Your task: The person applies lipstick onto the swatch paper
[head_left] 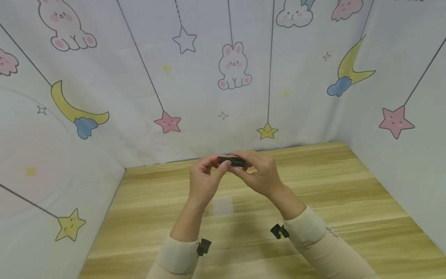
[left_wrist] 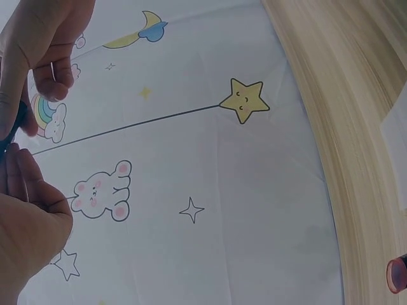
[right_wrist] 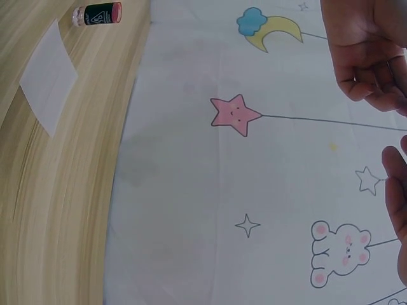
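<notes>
Both hands are raised in front of the far wall in the head view, with a small dark stick-shaped object (head_left: pixel 232 161) between them, black with a red left end. My left hand (head_left: pixel 204 180) pinches its left part, thumb across the front. At the other end, my right hand (head_left: pixel 262 172) grips it between thumb and fingers. The left wrist view catches only a dark sliver of this object (left_wrist: pixel 16 124); in the right wrist view it is out of sight. Its exact kind I cannot tell.
A white square of paper (head_left: pixel 223 206) lies on the wood-grain table (head_left: pixel 334 186). Near the paper lies a small cylinder (right_wrist: pixel 98 14) with a black label and a pinkish-red end. Printed white cloth walls (head_left: pixel 209 97) enclose the table at the back and sides.
</notes>
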A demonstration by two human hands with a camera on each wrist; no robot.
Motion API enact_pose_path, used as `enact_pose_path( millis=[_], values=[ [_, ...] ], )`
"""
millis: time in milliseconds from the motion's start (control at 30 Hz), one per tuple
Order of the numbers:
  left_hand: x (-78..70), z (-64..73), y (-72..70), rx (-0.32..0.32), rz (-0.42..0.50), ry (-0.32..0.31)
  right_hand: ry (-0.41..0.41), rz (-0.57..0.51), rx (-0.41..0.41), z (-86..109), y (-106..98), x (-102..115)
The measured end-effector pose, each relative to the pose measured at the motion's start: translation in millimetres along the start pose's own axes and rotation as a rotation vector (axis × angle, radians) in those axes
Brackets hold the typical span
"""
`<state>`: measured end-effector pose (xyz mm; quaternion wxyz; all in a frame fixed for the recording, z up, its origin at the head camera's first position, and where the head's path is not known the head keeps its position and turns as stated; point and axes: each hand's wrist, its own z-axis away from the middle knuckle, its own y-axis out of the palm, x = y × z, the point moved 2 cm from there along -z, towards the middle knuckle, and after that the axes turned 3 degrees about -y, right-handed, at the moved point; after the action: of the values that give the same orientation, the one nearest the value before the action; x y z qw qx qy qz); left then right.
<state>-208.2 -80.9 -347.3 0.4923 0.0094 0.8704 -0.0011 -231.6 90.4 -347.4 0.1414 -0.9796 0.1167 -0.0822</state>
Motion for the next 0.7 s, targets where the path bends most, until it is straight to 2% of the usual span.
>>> enact_pose_path(
  millis=[167,700],
  values=[
    [-1.5,0.7,-0.9,0.011,0.006,0.027,0.011,-0.018,0.021,-1.5,-1.5,2.2],
    [-3.3,-0.2,-3.5,0.056,0.047,0.056,0.069,-0.077,0.096,-1.5,1.1,0.5]
  ],
)
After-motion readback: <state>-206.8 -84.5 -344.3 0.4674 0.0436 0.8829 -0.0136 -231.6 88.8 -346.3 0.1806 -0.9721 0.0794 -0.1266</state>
